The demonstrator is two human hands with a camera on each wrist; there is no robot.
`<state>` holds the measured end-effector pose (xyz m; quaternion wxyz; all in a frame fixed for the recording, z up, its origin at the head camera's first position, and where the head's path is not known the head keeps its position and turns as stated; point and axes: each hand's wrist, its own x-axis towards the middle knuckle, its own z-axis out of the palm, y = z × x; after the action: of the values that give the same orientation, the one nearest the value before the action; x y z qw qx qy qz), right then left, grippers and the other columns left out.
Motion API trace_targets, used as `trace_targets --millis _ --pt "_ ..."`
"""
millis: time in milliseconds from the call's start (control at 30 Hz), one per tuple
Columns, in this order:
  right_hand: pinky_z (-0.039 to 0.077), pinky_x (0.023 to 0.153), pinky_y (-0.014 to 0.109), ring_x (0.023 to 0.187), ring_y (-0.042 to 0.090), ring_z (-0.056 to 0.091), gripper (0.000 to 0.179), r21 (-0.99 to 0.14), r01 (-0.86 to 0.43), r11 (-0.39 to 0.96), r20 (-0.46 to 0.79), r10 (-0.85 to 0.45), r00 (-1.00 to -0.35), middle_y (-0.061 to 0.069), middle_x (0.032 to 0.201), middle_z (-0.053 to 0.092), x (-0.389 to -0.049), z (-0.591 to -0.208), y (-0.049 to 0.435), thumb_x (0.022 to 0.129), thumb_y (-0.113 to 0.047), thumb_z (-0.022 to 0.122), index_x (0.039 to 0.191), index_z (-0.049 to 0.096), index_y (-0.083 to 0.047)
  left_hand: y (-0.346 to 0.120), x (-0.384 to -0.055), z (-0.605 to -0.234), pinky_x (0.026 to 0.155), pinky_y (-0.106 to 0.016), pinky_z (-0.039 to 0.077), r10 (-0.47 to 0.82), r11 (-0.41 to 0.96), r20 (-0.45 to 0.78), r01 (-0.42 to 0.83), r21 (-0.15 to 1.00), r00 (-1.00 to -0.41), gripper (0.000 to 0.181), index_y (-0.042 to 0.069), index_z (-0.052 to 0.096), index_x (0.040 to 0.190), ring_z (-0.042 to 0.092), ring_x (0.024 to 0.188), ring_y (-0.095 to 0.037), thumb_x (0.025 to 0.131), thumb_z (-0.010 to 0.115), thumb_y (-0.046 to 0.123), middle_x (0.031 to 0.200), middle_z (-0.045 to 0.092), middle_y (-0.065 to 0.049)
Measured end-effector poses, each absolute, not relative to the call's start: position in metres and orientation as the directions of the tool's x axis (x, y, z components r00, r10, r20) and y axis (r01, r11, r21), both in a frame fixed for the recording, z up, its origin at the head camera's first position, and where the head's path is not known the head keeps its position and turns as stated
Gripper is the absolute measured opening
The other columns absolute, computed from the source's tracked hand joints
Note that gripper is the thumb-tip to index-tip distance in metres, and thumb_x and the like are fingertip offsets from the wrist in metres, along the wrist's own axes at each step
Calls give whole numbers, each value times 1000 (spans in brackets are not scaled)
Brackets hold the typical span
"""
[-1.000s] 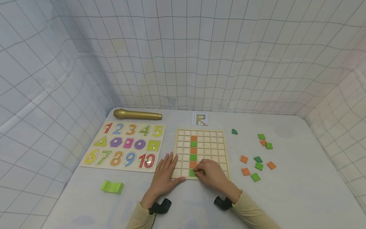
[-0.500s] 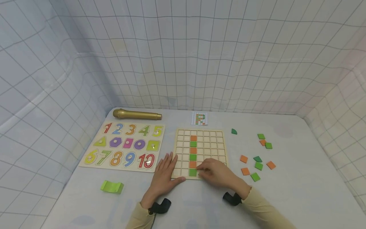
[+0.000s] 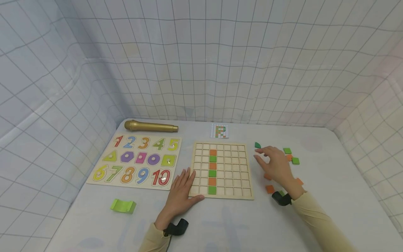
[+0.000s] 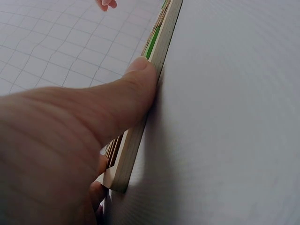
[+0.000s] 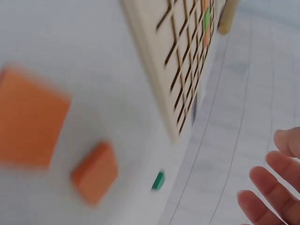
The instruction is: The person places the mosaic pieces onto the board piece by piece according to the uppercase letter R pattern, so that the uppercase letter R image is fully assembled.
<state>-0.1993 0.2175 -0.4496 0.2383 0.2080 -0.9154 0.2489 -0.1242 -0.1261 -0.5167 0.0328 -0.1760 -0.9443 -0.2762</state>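
A wooden grid board lies flat, with one column of alternating orange and green square tiles set in its cells. My left hand rests at its lower left corner, fingers spread; in the left wrist view the thumb presses against the board's side. Right of the board, my right hand is in the air with thumb and fingers apart, holding nothing. Just beyond its fingertips is a dark green quarter-round tile. Loose orange tiles lie beneath this hand, partly hidden by it in the head view.
A number and shape puzzle lies left of the grid board, with a gold microphone behind it. A light green block sits near the front left. Behind the grid board is a small pattern card. More green tiles lie at right.
My right hand has let go of the green tile in the column's lowest cell and moved right and away from me, over the loose tiles. The left hand has stayed put.
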Motion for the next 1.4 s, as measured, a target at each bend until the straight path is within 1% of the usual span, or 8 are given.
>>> trace_targets --millis 133,200,300,533,700,933,1167,1400 --pt "46 60 42 77 29 60 23 -353 -432 830 575 -172 -800 13 93 68 -211 -446 244 82 -15 74 101 71 -3 -127 -124 -517 113 -46 7 315 789 159 351 505 -936 89 1 31 147 11 142 -33 82 68 49 153 22 -18" --pt "44 64 46 77 31 59 24 -348 -398 849 583 -137 -801 15 93 68 -217 -446 256 82 -15 74 102 71 -1 -127 -124 -517 113 -46 6 315 791 155 349 502 -936 89 2 31 147 11 142 -32 82 68 49 153 22 -18" --pt "43 67 51 78 34 59 26 -347 -351 870 586 -92 -805 18 94 67 -223 -445 273 82 -15 74 103 70 0 -127 -124 -517 113 -46 6 314 791 153 347 504 -937 89 2 31 147 11 142 -32 82 67 50 153 22 -18" --pt "43 66 52 82 37 59 33 -338 -253 907 566 -19 -824 22 100 65 -231 -448 302 80 -20 75 105 68 2 -126 -123 -515 113 -46 6 307 783 150 339 521 -940 89 2 32 147 10 142 -32 82 68 49 153 22 -17" --pt "44 68 54 83 40 57 40 -345 -170 923 480 18 -877 26 102 63 -233 -452 312 81 -24 75 107 66 4 -126 -123 -515 113 -45 6 306 785 144 335 521 -941 89 3 31 147 10 142 -31 82 67 50 154 21 -16" --pt "43 70 56 92 47 54 48 -334 -53 941 304 54 -951 28 105 61 -239 -456 318 86 -34 69 110 63 7 -126 -123 -515 113 -46 6 307 783 153 340 520 -940 89 2 32 147 11 142 -32 81 68 49 153 22 -17" --pt "43 68 53 90 45 55 52 -338 19 941 188 87 -978 28 102 62 -241 -458 319 86 -36 67 109 61 10 -126 -123 -515 113 -46 6 307 779 149 338 528 -940 88 1 32 147 10 142 -32 82 68 48 154 21 -17" --pt "43 65 49 83 42 57 56 -302 55 952 89 86 -992 26 101 62 -244 -458 320 84 -39 68 108 60 10 -126 -123 -514 113 -46 7 309 779 146 338 528 -940 88 1 32 147 11 142 -33 81 69 48 153 22 -18"
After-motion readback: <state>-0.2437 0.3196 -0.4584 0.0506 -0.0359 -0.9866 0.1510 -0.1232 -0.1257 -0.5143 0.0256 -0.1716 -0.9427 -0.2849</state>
